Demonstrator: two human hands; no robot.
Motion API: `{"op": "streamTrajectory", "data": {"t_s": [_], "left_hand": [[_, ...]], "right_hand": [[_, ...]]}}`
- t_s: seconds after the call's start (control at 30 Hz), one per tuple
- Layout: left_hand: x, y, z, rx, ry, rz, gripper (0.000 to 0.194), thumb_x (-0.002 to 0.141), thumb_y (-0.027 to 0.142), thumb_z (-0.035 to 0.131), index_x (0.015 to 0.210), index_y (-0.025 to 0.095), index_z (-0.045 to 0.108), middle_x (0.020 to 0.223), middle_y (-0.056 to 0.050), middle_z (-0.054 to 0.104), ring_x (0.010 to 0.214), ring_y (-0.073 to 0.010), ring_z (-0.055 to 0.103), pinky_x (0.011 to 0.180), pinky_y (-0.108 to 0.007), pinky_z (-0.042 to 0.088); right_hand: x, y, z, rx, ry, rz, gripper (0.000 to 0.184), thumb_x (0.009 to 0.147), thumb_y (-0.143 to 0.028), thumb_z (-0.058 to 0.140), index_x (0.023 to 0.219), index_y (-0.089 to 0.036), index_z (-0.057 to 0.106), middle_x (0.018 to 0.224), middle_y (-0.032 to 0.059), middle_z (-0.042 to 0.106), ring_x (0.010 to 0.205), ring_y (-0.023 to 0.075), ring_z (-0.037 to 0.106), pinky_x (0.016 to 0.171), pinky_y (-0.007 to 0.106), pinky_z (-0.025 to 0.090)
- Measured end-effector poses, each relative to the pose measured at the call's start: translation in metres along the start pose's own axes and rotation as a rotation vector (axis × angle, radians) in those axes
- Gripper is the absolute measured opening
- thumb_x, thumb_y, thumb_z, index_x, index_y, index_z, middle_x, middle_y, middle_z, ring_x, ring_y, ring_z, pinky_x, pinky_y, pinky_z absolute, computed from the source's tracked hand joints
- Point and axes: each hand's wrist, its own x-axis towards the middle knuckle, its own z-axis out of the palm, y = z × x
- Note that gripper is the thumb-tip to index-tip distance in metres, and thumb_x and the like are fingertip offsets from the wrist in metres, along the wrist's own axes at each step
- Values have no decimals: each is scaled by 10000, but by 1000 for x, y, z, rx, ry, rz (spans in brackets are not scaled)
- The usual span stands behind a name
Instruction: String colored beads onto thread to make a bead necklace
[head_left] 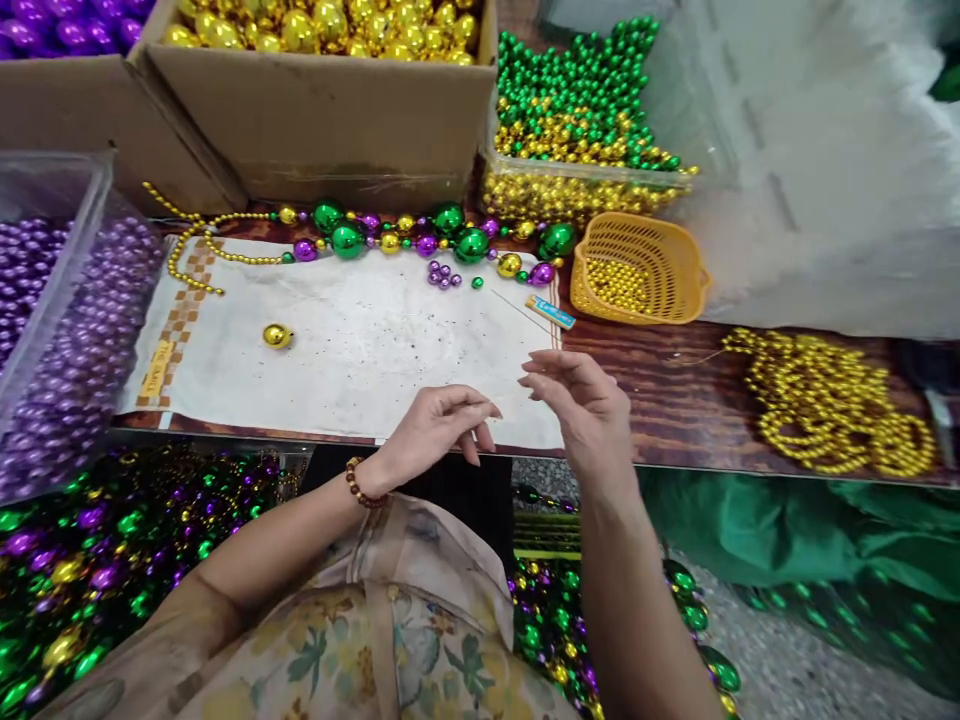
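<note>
Over the front edge of a white cloth (360, 370), my left hand (442, 425) has thumb and fingertips pressed together. A little to its right, my right hand (589, 405) is raised, its thumb and fingers pinched. Anything between the fingertips of either hand is too fine to make out. Behind the hands lie several small purple beads (442, 275), a single green bead (477, 283) and a thin needle-like line. A large gold bead (277, 336) rests on the cloth's left part. Strung green, gold and purple beads (405, 235) run along the back.
A blue-and-orange packet (551, 311) lies near a yellow basket (675, 270) of gold beads. Gold bead strands (832, 400) are heaped at right. Cardboard boxes (322, 120) and a bin of purple beads (82, 340) border the table; finished-looking strands (112, 550) hang below.
</note>
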Motion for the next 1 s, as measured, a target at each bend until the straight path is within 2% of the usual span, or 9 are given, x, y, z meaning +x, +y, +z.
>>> {"op": "streamTrajectory", "data": {"t_s": [0.07,0.17,0.27,0.47,0.7,0.83,0.9,1.0], "left_hand": [[3,-3,1,-84,41,-23,327,889,440,664,935,119,703,693,-34,705,492,-91,633,537,-198,481],[9,-6,9,-186,73,-49,321,864,436,703,931,122,711,681,-18,695,489,-90,635,541,-194,490],[13,-9,18,-246,92,-56,319,849,437,723,914,125,714,663,-5,683,485,-87,631,542,-192,497],[15,-14,28,-277,86,-119,348,821,452,753,935,126,719,673,-4,687,493,-77,630,534,-171,485],[18,-16,32,-241,89,-157,402,773,487,784,912,120,696,664,-5,679,486,-83,619,541,-186,491],[19,-20,26,-83,64,-164,395,824,500,735,961,132,690,785,-25,704,540,-92,648,609,-220,541],[20,-19,20,101,78,-66,362,867,488,694,993,149,699,931,-51,711,624,-103,670,646,-236,559],[28,-10,9,469,151,166,296,941,445,611,998,174,714,1058,-70,677,726,-117,666,665,-242,544]], "right_hand": [[-9,16,8,119,127,98,227,845,-442,716,923,-231,749,933,35,723,857,181,651,749,302,491],[-27,29,23,205,136,206,282,847,-503,711,870,-228,768,925,38,736,906,196,653,852,338,492],[-40,31,39,333,193,277,319,845,-534,704,908,-227,766,923,37,736,878,195,655,863,352,494],[-37,27,55,555,384,245,269,808,-462,758,915,-217,730,973,36,724,940,175,650,903,332,485],[-32,26,54,617,417,279,212,791,-394,769,822,-213,663,856,10,699,839,139,629,802,268,475],[-29,27,52,666,398,302,226,782,-389,776,794,-203,648,813,4,690,735,123,597,706,248,461],[-27,28,48,681,355,276,228,796,-394,761,776,-201,643,786,0,684,732,129,607,739,264,478],[-23,32,37,673,322,236,236,807,-408,750,763,-201,647,719,-9,670,746,146,636,852,315,497]]}}
